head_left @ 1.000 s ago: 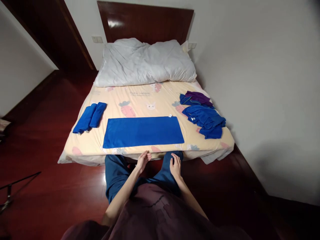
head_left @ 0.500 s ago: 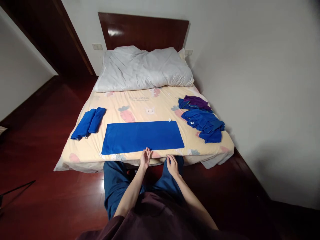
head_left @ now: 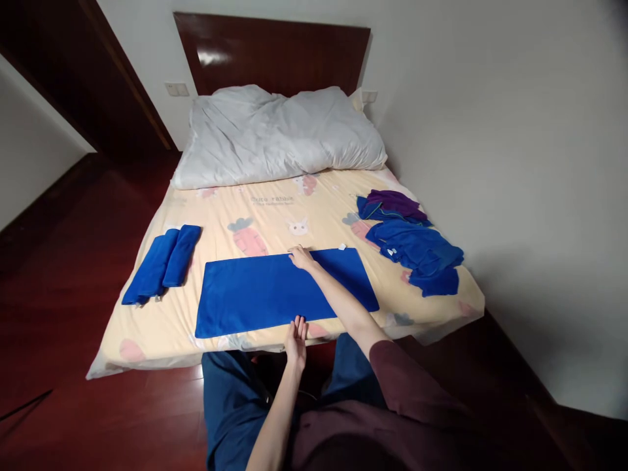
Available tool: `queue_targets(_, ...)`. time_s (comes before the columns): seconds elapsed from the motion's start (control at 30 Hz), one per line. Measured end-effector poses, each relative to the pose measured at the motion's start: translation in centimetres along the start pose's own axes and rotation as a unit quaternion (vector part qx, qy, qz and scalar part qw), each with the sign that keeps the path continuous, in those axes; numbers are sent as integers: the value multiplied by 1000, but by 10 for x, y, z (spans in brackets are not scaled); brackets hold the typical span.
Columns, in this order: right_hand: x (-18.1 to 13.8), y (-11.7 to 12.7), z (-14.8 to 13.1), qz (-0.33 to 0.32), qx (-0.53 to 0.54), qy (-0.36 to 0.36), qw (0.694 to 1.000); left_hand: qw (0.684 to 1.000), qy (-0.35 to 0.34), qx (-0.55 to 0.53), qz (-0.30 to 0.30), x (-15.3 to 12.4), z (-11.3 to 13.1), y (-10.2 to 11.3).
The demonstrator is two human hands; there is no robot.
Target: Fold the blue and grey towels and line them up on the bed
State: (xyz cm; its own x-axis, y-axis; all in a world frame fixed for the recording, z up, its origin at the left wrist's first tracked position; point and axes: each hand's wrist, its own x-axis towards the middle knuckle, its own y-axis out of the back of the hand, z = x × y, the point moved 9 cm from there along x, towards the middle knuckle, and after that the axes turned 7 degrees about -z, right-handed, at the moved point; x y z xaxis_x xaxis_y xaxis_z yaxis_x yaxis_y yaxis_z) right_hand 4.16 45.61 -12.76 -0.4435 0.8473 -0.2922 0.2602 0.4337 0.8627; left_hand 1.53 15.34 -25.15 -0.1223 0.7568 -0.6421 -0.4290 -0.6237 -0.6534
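Observation:
A blue towel (head_left: 255, 294) lies spread flat across the foot of the bed (head_left: 275, 209). My left hand (head_left: 297, 332) rests on the towel's near edge at its middle, fingers stretched out. My right hand (head_left: 300, 256) reaches across the towel to its far edge at the middle and touches it with fingers curled; whether it pinches the cloth is unclear. Two rolled blue towels (head_left: 161, 263) lie side by side on the bed's left. A heap of blue and purple towels (head_left: 409, 239) lies at the right.
A white rumpled duvet (head_left: 279, 134) lies against the dark wooden headboard (head_left: 269, 55). A white wall runs close along the bed's right side. Dark red wooden floor (head_left: 73, 261) lies left of the bed and under my legs.
My right hand has moved from the bed's near edge across the towel to its far edge. My left hand has gone up onto the towel's near edge. I have leaned forward.

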Motion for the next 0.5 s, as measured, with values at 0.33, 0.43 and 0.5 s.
queue_targets(0.33,55,-8,12,-42,33,-23,998,1000,9,-17,15,5,-6,8)
queue_targets(0.43,57,2,19,-48,80,-25,995,1000,12,-15,16,2,-5,6)
queue_targets(0.5,57,7,21,-46,114,-20,992,1000,13,-14,17,-1,-4,5)
